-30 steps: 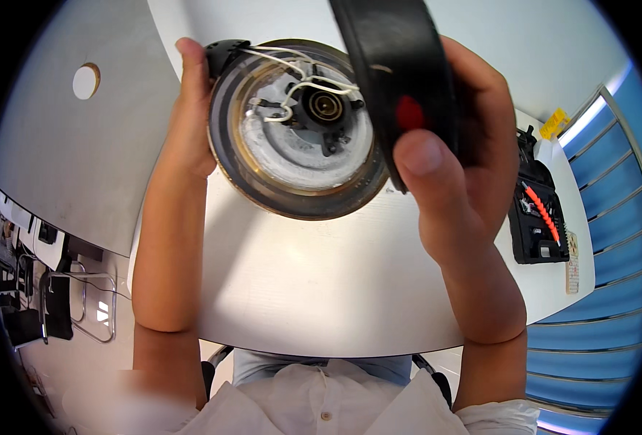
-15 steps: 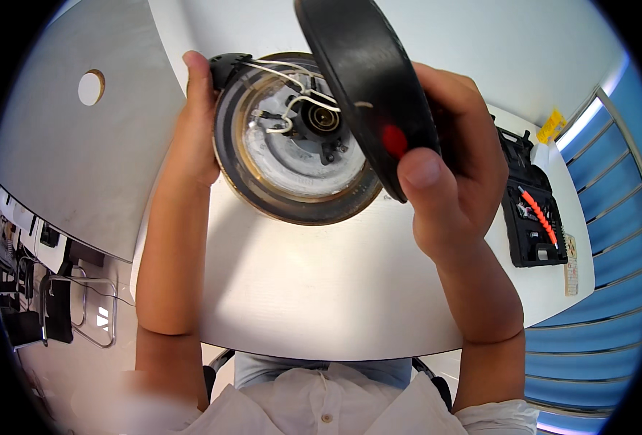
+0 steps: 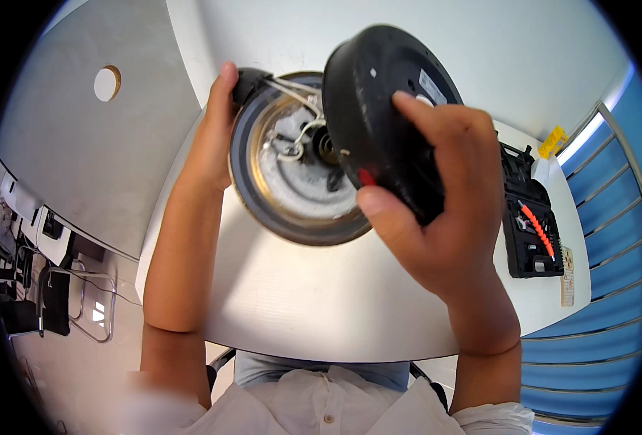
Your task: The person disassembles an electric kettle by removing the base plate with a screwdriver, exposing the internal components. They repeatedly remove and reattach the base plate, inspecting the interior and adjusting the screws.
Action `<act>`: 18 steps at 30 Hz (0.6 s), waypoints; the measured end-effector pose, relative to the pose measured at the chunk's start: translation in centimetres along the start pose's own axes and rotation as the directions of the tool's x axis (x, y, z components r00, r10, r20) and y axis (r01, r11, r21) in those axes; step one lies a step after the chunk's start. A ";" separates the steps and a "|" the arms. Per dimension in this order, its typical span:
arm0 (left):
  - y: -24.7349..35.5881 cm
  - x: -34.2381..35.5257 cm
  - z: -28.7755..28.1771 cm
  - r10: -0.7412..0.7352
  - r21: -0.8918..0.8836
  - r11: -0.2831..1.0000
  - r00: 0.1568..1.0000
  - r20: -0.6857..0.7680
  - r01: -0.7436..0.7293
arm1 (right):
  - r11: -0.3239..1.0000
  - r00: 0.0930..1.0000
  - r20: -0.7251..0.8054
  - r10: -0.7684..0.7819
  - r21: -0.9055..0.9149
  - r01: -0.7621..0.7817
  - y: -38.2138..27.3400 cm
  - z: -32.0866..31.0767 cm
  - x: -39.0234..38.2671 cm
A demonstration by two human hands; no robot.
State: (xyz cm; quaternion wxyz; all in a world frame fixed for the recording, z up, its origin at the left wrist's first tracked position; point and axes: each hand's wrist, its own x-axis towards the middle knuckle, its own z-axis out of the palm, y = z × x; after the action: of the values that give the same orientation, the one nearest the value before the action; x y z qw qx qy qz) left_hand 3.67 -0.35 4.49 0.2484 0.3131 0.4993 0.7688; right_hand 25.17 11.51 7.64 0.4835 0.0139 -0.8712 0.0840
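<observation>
A round metal appliance body [image 3: 269, 194] shows its underside, with a dark rim, a pale inner plate, white wires and a dark central connector. My left hand [image 3: 212, 138] is closed around its left side beside a black plastic part [image 3: 250, 83], which is at the upper left. My right hand [image 3: 444, 196] grips a black round plastic cover [image 3: 364, 87] with a red spot, tilted and overlapping the body's right side. The wires run from the black part toward the middle; their right ends are hidden by the cover.
Both forearms are above a white table [image 3: 299, 304]. A black toolkit [image 3: 546, 265] with an orange flexible shaft lies right, near a pale remote [image 3: 567, 286] and a yellow item [image 3: 553, 142]. A grey panel [image 3: 74, 145] stands left, a metal railing [image 3: 623, 167] right, chairs lower left.
The body and my left hand have moved right and down. The cover has moved down and turned, showing more of its face, and my right fingers have shifted across that face.
</observation>
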 end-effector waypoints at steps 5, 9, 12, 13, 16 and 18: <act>0.3 -1.7 -1.1 0.018 -0.210 0.976 0.941 0.337 0.057 | 0.992 0.980 0.173 0.097 -0.096 -0.082 -2.2 -1.3 0.0; -0.6 -2.5 -2.7 0.251 -0.273 0.956 0.790 0.560 -0.110 | 0.998 0.955 0.291 0.055 0.013 -0.061 -3.4 -1.7 -0.3; -1.0 -2.6 -3.8 0.325 -0.228 0.945 0.723 0.610 -0.233 | 0.996 0.940 0.340 0.018 0.074 -0.046 -4.0 -1.8 -0.6; -1.0 -2.5 -4.3 0.344 -0.181 0.938 0.710 0.614 -0.297 | 0.994 0.933 0.358 0.019 0.096 -0.057 -4.2 -1.9 -0.5; -1.4 -2.2 -4.9 0.386 -0.143 0.907 0.647 0.658 -0.396 | 0.985 0.917 0.398 0.019 0.151 -0.086 -4.3 -1.7 -1.1; -1.6 -1.8 -5.5 0.375 -0.101 0.894 0.606 0.701 -0.436 | 0.978 0.893 0.449 0.029 0.173 -0.118 -4.4 -1.7 -1.2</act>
State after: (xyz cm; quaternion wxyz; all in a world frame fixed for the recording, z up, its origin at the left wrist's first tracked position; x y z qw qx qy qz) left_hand 1.04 -4.35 0.94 0.2264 0.6966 0.3120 0.6051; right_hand 27.71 7.40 8.13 0.2648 0.0469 -0.9458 0.1821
